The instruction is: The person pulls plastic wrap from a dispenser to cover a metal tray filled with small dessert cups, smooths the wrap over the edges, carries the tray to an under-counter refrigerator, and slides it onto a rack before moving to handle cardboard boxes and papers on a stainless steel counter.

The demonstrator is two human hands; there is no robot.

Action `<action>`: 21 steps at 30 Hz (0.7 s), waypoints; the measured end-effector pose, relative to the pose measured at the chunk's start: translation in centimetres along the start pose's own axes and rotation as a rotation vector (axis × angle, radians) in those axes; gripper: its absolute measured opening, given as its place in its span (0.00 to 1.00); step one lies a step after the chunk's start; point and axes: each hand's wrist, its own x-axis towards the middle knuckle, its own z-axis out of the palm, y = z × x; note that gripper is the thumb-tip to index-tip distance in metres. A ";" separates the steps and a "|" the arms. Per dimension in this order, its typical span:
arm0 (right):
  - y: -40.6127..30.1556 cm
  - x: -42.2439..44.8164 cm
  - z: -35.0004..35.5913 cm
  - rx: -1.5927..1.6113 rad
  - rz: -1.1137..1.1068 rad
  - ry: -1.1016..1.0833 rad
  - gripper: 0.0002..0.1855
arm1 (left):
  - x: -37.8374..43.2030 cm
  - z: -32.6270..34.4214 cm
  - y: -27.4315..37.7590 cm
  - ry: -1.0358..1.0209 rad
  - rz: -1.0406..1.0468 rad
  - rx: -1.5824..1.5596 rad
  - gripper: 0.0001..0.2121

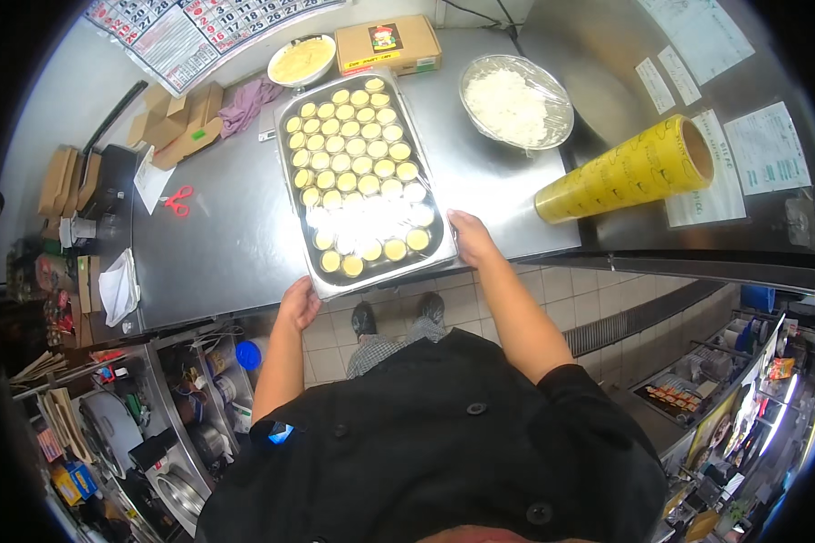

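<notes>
A rectangular metal tray (441,260) lies on the steel worktable with its near end at the table's front edge. Rows of small round cups (362,165) with pale yellow tops fill it. Clear plastic film seems to be stretched over the tray, and glare hides part of the nearer rows. My left hand (301,303) holds the tray at its near left corner, fingers partly hidden. On the right side my right hand (472,237) grips the rim, thumb on top.
Behind the tray stand a bowl of yellowish food (303,61) and a cardboard box (388,46). A film-covered bowl of white shreds (514,102) and a large yellow roll (618,170) are to the right. Red scissors (178,201) and a purple cloth (248,105) lie left on the worktable (210,265).
</notes>
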 end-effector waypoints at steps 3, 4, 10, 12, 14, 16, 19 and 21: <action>-1.0 0.3 -0.6 0.082 0.158 -0.098 0.18 | 0.1 1.4 1.7 0.047 -0.190 0.218 0.07; -1.2 0.2 -0.4 0.083 0.161 -0.100 0.18 | 0.0 1.2 1.8 0.051 -0.191 0.218 0.07; -4.5 -1.0 -0.6 -0.543 0.281 0.127 0.09 | -3.0 2.4 4.5 0.086 -0.270 0.656 0.08; -4.3 0.2 -1.0 -0.755 0.059 0.183 0.07 | -4.3 2.4 4.7 -0.066 -0.104 0.159 0.11; -3.9 1.0 -1.3 -1.035 -0.358 0.450 0.06 | -5.0 3.1 4.8 -0.105 -0.096 0.121 0.12; -4.3 1.9 1.3 -0.821 -0.286 0.397 0.08 | -5.3 3.8 4.7 -0.120 -0.085 0.080 0.14; -2.8 2.0 4.3 -0.852 -0.483 0.348 0.14 | -4.0 3.7 3.7 -0.047 0.096 0.253 0.18; -3.2 1.6 5.7 -0.974 -0.383 0.450 0.16 | -2.8 2.9 3.9 -0.057 0.112 0.409 0.19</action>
